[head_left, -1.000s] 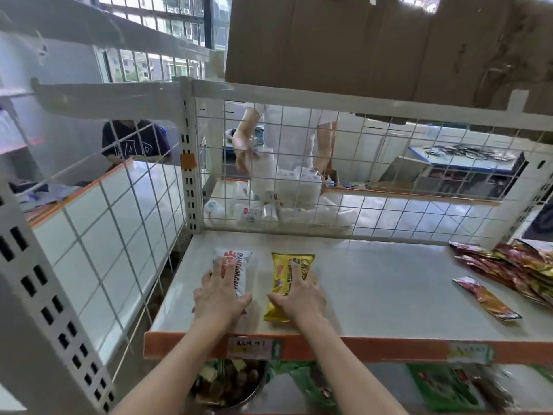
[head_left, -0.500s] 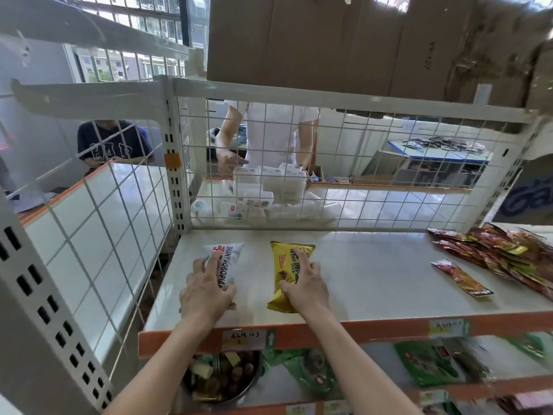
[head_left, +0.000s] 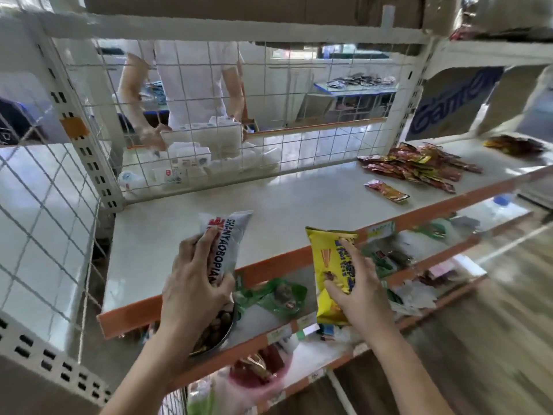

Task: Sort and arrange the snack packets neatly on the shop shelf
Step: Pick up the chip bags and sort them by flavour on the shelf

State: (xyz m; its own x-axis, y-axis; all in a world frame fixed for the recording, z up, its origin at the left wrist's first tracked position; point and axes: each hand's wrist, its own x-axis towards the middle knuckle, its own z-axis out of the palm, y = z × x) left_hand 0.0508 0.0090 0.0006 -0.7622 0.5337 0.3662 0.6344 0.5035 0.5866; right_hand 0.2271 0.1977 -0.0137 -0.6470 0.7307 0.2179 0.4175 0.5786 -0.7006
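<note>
left hand [head_left: 196,283] curled round white plastic snack packet [head_left: 223,235], top over shelf front | right hand [head_left: 357,298] clamped on yellow foil snack packet [head_left: 330,259], off orange-edged white shelf [head_left: 209,205] | both long axes point rearward; shelf lies ahead-left

One wide-angle head-worn camera looks forward and down, close above the shop shelf [head_left: 299,205]. Its wire-mesh back [head_left: 282,151] lies toward 12 o'clock.
</note>
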